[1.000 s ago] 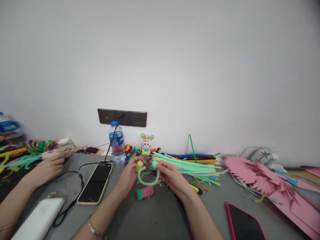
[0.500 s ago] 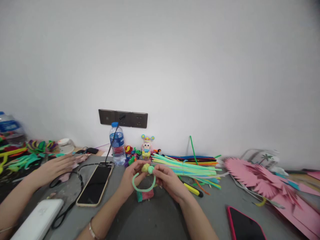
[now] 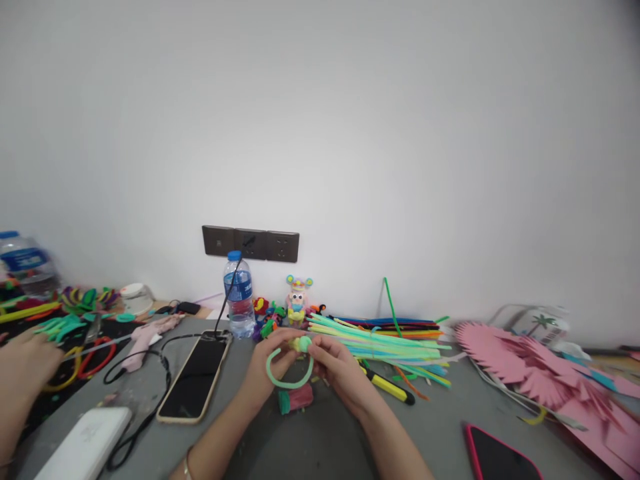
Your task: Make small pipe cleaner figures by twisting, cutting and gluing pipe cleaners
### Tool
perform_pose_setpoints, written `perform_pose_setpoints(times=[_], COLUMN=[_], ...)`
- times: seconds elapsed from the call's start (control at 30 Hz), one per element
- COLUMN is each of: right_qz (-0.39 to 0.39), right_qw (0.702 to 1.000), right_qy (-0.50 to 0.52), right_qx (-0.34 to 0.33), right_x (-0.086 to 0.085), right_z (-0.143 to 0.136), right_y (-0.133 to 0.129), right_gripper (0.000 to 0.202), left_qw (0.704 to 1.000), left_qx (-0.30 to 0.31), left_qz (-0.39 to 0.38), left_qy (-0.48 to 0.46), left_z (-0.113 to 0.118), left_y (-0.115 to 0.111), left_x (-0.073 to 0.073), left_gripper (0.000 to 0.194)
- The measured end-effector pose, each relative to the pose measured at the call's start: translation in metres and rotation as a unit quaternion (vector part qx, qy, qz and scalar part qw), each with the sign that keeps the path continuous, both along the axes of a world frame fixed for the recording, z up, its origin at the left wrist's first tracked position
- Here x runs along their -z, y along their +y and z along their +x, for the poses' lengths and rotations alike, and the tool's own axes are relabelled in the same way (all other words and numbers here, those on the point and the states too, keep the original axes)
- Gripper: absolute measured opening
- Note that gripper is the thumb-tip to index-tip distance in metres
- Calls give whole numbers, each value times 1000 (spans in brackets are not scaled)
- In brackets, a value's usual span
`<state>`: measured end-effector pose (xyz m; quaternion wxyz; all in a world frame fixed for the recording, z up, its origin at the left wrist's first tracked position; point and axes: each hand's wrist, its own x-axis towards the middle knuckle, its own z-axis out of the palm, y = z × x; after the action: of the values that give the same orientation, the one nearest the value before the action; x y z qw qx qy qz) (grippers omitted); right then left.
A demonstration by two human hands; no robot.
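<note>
While a co-worker's hand (image 3: 27, 367), blurred, hangs over the table's left end, a capped water bottle (image 3: 30, 267) stands behind it near the back edge, by the wall. Just right of that hand lie scissors (image 3: 113, 353) with one yellow and one red handle loop, then a pink glue gun (image 3: 140, 343); a white lidded tub (image 3: 136, 299) sits behind them. Nearer the front edge of the grey table (image 3: 320, 447) lies a white power bank (image 3: 85, 443). Right of it rests a smartphone (image 3: 197, 377), screen up, its black cable rising in front of a second bottle (image 3: 240, 297) towards the socket panel (image 3: 250, 243).

Midway along the table, the person's left hand (image 3: 270, 363) pinches a small yellow tuft (image 3: 297, 344), partly hidden by fingers. A pale green pipe-cleaner loop (image 3: 293, 385) hangs between the hands, above the tabletop; the right hand (image 3: 340, 370) pinches its pale green ball end (image 3: 305, 343) between thumb and fingers, close against the tuft. Just below lies a red-and-green piece (image 3: 300, 398); behind, a big-eyed figurine (image 3: 297, 300) stands along the back edge.

Further right come a pipe-cleaner bundle (image 3: 370, 337), a yellow-and-black utility knife (image 3: 393, 388), a red-cased phone (image 3: 503, 453) at the front edge, and fringed pink paper (image 3: 510, 360) towards the right end.
</note>
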<state>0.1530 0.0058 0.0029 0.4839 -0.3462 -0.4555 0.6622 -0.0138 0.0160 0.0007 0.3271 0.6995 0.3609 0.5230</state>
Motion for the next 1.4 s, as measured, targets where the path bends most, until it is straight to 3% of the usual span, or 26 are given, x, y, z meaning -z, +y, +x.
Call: perform_pose_setpoints(times=[0.3,0.97,1.23,1.4], right_qz=[-2,7,108,136], right_qw=[1000,999,990,984], right_qy=[1,-43,-89,-114], right_qx=[-18,-5,-1,-2], right_x=[0,2,-8,-10], right_z=[1,0,-4,-4], right_y=[-2,-1,-4,-5], right_gripper=[41,46,45,45], left_qw=[998,994,997,996], left_qx=[-18,-33,-24,-32], left_qz=[44,-2,-71,-81], left_qy=[39,105,-6,-23], left_z=[1,5,6,8], left_y=[-1,-15,-16,-15], left_x=[8,-1,-2,-4], left_gripper=[27,37,37,34])
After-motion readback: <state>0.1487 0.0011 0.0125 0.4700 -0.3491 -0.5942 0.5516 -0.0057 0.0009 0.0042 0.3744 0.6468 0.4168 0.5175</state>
